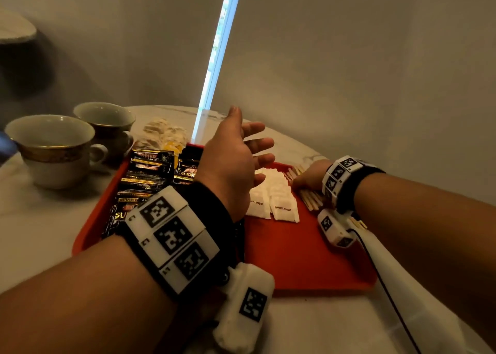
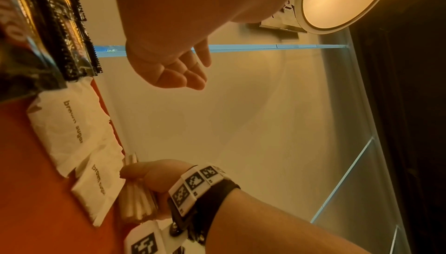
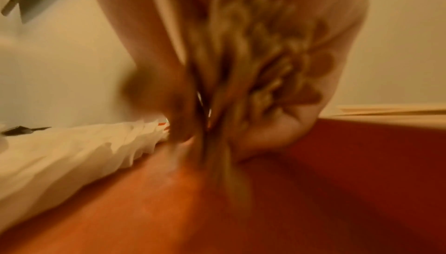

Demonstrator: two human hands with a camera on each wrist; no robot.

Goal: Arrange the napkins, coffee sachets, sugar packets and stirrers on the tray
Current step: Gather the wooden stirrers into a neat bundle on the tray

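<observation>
A red tray (image 1: 295, 259) lies on the white table. Black coffee sachets (image 1: 150, 171) fill its left side. White brown-sugar packets (image 1: 271, 195) lie in rows in the middle. My right hand (image 1: 308, 178) grips a bundle of wooden stirrers (image 1: 312, 202) on the tray's right side, next to the sugar. The left wrist view shows its thumb (image 2: 135, 172) over the stirrers (image 2: 137, 204). The right wrist view is blurred, with the stirrers (image 3: 241, 67) in the fist above the tray (image 3: 313, 201). My left hand (image 1: 236, 155) hovers above the sugar and sachets, fingers spread and holding nothing.
Two gold-rimmed cups (image 1: 53, 149) stand on the table left of the tray. A pale crumpled heap (image 1: 165, 135) lies just beyond the tray's far edge. A wall with a bright vertical strip (image 1: 217, 58) stands close behind. The tray's near half is bare red.
</observation>
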